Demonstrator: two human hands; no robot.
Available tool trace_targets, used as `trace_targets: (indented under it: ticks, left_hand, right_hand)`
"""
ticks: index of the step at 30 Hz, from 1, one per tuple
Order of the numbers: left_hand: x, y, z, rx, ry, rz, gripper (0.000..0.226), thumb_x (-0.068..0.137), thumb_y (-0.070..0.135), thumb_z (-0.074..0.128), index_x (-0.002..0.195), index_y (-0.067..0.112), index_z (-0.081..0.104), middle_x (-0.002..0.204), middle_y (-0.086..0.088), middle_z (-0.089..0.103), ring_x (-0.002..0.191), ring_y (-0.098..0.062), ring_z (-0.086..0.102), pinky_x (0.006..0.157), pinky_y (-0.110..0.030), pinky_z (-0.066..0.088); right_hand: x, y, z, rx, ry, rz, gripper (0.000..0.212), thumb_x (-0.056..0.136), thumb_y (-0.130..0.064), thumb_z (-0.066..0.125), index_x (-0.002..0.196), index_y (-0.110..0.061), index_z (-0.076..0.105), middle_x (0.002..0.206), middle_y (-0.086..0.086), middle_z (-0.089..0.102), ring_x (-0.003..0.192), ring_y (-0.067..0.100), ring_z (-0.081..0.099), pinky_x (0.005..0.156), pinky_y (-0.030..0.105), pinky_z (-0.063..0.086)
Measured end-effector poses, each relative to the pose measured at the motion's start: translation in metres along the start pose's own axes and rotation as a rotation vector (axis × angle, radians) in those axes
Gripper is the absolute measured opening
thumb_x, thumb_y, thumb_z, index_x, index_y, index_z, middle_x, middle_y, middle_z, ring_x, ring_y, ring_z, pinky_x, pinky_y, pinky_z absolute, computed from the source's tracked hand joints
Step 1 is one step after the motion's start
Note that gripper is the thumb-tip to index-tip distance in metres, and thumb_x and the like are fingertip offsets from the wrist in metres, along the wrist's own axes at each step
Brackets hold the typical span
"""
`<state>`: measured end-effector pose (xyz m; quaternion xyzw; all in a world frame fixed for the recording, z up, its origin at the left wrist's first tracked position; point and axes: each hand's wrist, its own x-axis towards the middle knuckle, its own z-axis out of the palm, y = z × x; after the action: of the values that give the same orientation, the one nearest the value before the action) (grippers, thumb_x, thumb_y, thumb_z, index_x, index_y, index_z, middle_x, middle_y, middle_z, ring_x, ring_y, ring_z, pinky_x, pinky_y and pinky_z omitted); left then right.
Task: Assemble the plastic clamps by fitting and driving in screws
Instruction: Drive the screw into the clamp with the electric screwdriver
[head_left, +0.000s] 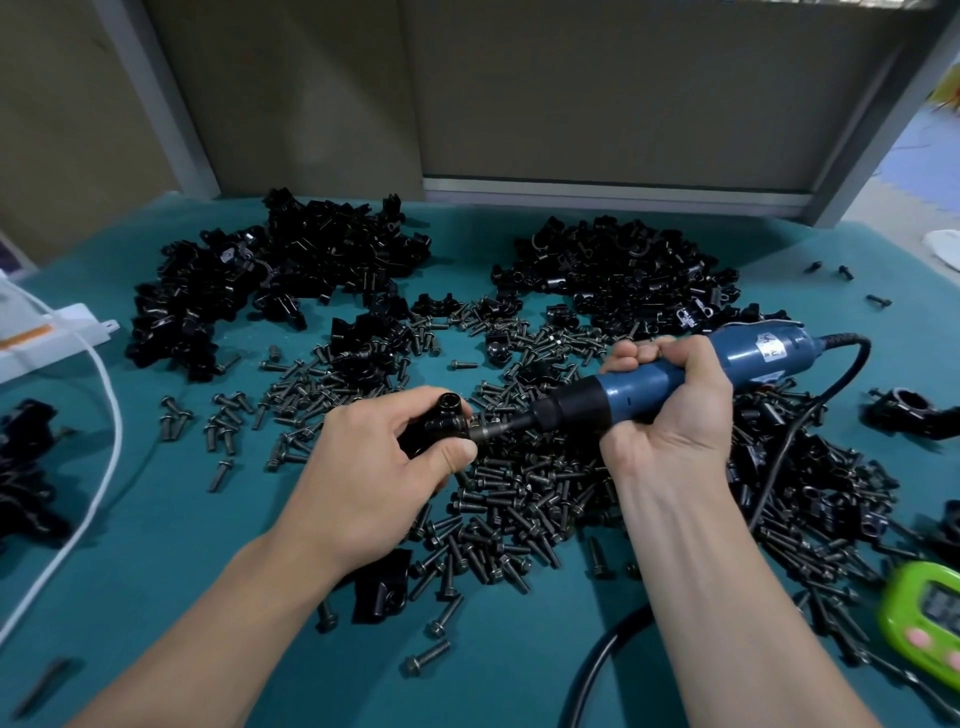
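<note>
From the head view, the person's left hand (384, 467) curls round a black plastic clamp (440, 422), thumb and fingers gripping it just above the teal table (156, 545), near the centre of the scene. The right hand (670, 410) is wrapped tightly round the blue electric screwdriver (628, 385), which lies almost level and points left; its dark bit (496, 427) meets the right side of the held clamp, where a screw head seems to sit, though the contact is too small to tell exactly. A wide scatter of dark screws (519, 499) covers the table under and near both hands. Two heaps of loose black clamp parts lie farther off, one far left (291, 270) and one far right (623, 270). The screwdriver's black cord (810, 410) loops away to the right and near. A green timer (930, 608) sits at the near right edge, and a white cable (104, 441) curves along the left side.
</note>
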<state>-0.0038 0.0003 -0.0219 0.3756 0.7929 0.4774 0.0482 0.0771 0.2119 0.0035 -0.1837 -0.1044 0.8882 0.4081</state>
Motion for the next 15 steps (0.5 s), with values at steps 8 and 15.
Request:
trace_targets:
  ticks: [8, 15]
  left_hand:
    - [0.0018, -0.0012, 0.0011, -0.106, 0.009, -0.061, 0.020, 0.092, 0.024, 0.078, 0.098, 0.043, 0.073, 0.078, 0.003, 0.076, 0.057, -0.022, 0.072, 0.064, -0.053, 0.062]
    - [0.0066, -0.0017, 0.0002, -0.301, -0.029, -0.168, 0.013, 0.093, 0.015, 0.075, 0.086, 0.025, 0.079, 0.065, -0.005, 0.071, 0.050, -0.020, 0.068, 0.051, -0.036, 0.061]
  right_hand:
    - [-0.0014, 0.0002, 0.0004, 0.001, -0.039, 0.001, 0.020, 0.088, 0.003, 0.047, 0.072, -0.009, 0.050, 0.063, 0.003, 0.049, 0.057, 0.017, 0.054, 0.055, 0.022, 0.047]
    - [-0.0041, -0.0048, 0.0034, -0.024, -0.241, 0.003, 0.019, 0.088, 0.001, 0.040, 0.085, -0.008, 0.056, 0.066, 0.002, 0.049, 0.060, 0.016, 0.053, 0.057, 0.022, 0.048]
